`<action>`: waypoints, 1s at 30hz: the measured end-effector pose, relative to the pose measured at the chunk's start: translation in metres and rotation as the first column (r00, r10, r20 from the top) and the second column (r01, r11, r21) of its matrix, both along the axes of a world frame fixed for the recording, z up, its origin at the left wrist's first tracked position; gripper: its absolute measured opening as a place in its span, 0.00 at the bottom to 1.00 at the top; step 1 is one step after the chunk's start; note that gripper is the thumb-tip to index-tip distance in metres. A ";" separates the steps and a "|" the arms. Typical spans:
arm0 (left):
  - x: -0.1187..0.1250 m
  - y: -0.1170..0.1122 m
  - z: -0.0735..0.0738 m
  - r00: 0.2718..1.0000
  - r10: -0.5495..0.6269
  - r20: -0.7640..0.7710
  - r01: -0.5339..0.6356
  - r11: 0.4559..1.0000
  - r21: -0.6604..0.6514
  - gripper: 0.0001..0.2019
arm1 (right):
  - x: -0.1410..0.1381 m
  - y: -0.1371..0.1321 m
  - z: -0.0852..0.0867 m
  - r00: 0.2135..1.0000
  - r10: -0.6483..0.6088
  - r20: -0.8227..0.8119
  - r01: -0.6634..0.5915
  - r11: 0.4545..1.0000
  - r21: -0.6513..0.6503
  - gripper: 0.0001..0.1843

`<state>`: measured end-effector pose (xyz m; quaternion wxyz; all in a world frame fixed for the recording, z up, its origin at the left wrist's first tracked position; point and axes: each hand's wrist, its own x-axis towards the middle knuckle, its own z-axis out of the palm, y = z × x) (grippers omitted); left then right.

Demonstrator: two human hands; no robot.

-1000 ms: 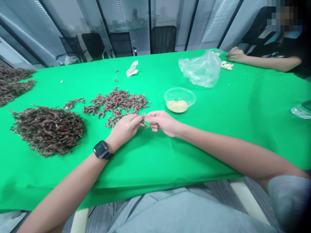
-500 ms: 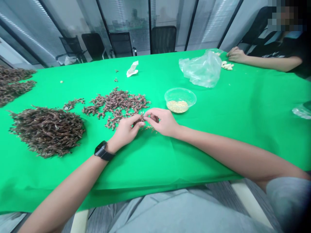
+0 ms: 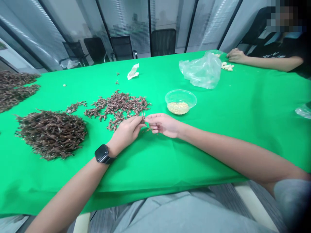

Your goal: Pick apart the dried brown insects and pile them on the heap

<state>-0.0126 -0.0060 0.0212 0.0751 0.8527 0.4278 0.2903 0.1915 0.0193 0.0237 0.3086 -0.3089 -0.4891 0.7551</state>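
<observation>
My left hand (image 3: 127, 132), with a black watch at the wrist, pinches a small dried brown piece (image 3: 143, 119) with spindly ends. My right hand (image 3: 164, 125) meets it from the right, thumb and forefinger closed at the same piece, the other fingers loosely curled. Just beyond the hands spreads a loose heap of similar dried brown pieces (image 3: 121, 104). Tiny yellowish bits (image 3: 147, 130) lie on the cloth beneath the fingertips. Past my right hand stands a clear plastic bowl (image 3: 181, 97) holding pale yellowish grains (image 3: 178, 108).
A large mound of dark dried pieces (image 3: 52, 134) sits at left, with more piles (image 3: 17, 90) behind. On the green cloth (image 3: 194, 155) lie a crumpled tissue (image 3: 133, 72), a plastic bag (image 3: 201, 71) and pale pieces (image 3: 227, 67). Another person's arm (image 3: 267, 62) rests at far right.
My right hand has turned slightly and its fingers have straightened near the piece. My left hand stays in almost the same place. The whole view has shifted a little.
</observation>
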 end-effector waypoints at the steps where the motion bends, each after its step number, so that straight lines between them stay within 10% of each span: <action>1: 0.002 0.000 0.000 0.996 0.027 0.081 -0.021 0.997 -0.073 0.11 | 0.000 0.002 -0.001 0.999 -0.041 0.008 0.041 0.998 0.050 0.20; 8: 0.009 0.009 -0.004 0.800 0.130 0.585 0.169 0.888 -0.428 0.13 | -0.001 0.004 -0.016 0.905 -0.396 0.154 0.193 0.706 0.682 0.19; 16: 0.005 0.011 -0.007 0.807 0.111 0.581 0.178 0.891 -0.417 0.13 | -0.006 -0.002 -0.015 0.981 -0.111 0.161 0.029 0.896 0.444 0.25; 30: 0.006 0.010 -0.002 0.771 0.291 0.566 0.018 0.879 -0.476 0.13 | -0.010 -0.004 -0.022 0.964 -0.180 0.196 0.090 0.914 0.395 0.25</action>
